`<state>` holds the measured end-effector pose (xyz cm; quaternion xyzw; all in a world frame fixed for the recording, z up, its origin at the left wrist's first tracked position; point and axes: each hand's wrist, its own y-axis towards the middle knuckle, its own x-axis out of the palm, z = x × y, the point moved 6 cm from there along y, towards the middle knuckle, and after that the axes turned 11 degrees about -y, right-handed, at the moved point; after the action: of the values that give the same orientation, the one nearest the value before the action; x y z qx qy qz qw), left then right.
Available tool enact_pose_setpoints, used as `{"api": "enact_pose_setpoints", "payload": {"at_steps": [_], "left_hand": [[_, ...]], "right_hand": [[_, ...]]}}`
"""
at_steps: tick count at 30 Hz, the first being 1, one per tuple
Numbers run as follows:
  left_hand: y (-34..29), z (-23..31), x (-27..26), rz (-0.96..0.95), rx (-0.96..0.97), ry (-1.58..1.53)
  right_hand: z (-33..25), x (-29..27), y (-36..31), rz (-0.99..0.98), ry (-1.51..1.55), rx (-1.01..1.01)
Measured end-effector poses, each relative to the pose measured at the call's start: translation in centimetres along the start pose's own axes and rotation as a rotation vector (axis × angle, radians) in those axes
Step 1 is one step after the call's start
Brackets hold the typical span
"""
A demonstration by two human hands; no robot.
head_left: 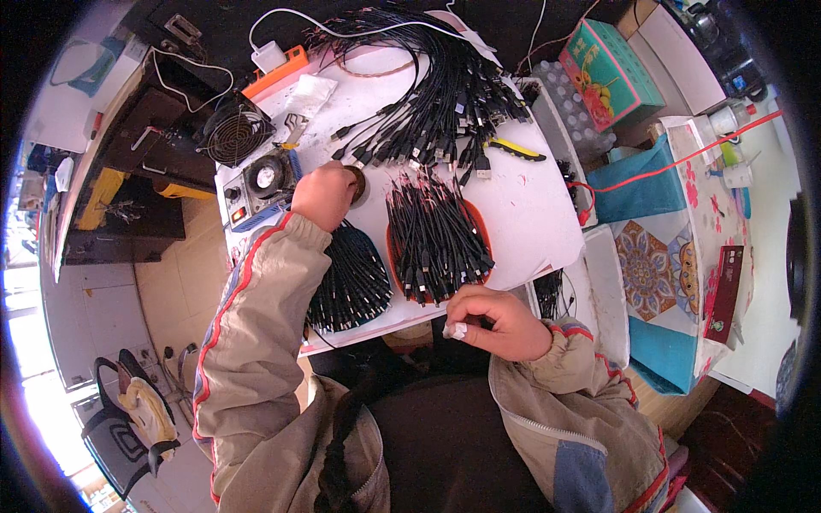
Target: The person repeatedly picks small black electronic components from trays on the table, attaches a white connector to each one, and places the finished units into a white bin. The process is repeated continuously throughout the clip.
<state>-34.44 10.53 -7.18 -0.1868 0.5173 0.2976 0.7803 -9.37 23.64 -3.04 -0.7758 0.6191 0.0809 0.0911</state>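
Left hand (325,195): closed in a loose fist, upper middle of the frame, pressing on a small round brown thing (357,183) on the table (530,214); what is under it is hidden.
Right hand (496,321): lower middle, fingers curled shut, pinching a small white piece (456,330).
Short black cables (436,239): heaped on an orange tray, centre; another bundle (351,282) lies just left.
Handling: cables seem light, limp, easily tangled; better to take one by its stiff plug end.
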Motion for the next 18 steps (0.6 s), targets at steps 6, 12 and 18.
{"api": "enact_pose_setpoints", "payload": {"at_steps": [6, 12, 18], "left_hand": [[-0.8, 0.4, -2.2, 0.112, 0.043, -0.143], [-4.2, 1.8, -6.9, 0.254, 0.072, -0.238], [-8.4, -0.2, -11.2, 0.408, -0.117, -0.250]], "right_hand": [[0.3, 0.2, -0.3, -0.010, -0.029, -0.011], [-0.1, 0.4, -0.5, 0.026, -0.101, -0.059], [-0.4, 1.5, -0.7, -0.026, -0.099, 0.015]]}}
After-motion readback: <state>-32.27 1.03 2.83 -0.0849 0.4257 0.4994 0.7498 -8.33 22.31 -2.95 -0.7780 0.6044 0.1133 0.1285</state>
